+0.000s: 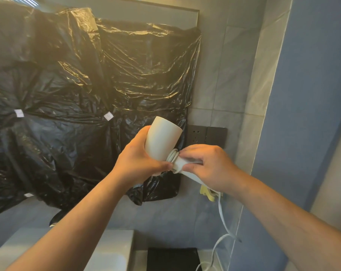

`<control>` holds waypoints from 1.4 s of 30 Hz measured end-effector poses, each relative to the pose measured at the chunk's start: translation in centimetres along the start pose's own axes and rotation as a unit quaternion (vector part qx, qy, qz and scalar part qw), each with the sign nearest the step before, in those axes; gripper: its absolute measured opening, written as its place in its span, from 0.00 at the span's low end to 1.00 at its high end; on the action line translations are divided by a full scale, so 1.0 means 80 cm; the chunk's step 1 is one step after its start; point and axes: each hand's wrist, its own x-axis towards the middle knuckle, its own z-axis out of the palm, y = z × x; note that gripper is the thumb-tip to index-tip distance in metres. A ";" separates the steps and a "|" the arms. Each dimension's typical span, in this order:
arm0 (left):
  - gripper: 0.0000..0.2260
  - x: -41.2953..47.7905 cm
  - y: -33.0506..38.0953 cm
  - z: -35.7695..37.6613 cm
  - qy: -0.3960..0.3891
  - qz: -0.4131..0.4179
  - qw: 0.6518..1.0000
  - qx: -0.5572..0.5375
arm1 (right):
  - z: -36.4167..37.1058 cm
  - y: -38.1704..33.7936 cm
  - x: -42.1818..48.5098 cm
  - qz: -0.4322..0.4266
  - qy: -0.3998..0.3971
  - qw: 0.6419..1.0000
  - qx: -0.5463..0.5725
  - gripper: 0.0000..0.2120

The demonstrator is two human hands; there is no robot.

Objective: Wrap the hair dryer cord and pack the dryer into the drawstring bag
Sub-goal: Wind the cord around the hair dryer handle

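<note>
Two hands: left hand (140,159) grips the hair dryer (162,139) barrel, right hand (208,165) clasps coiled cord (172,155); tags (108,116) illegible.

Grey counter (139,261) bears flat black item (171,259) and white cord (220,207)

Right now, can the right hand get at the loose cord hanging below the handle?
Probably yes: the cord hangs free just under the right hand, nothing between, but that hand must first release the hair dryer handle.

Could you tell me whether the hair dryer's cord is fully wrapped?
Partly: white cord loops circle the handle of the white plastic hair dryer; the rest hangs loose below.
</note>
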 end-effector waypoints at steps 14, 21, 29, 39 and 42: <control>0.57 -0.007 0.021 -0.009 -0.061 0.042 0.986 0.148 | -0.008 -0.002 0.008 0.196 -0.047 0.964 0.175 0.06; 0.64 -0.011 0.038 -0.001 -0.044 0.047 0.944 0.324 | -0.003 -0.004 0.007 0.215 -0.042 0.954 0.204 0.05; 0.55 -0.011 0.032 -0.005 -0.068 0.079 0.972 0.211 | -0.006 -0.010 0.009 0.233 -0.041 0.942 0.239 0.18; 0.51 -0.014 0.008 -0.001 -0.037 0.057 0.996 0.063 | -0.013 -0.011 0.001 0.248 -0.098 0.908 0.324 0.07; 0.45 -0.019 0.007 0.003 -0.035 0.045 0.998 -0.019 | -0.010 -0.008 -0.002 0.241 -0.077 0.904 0.345 0.06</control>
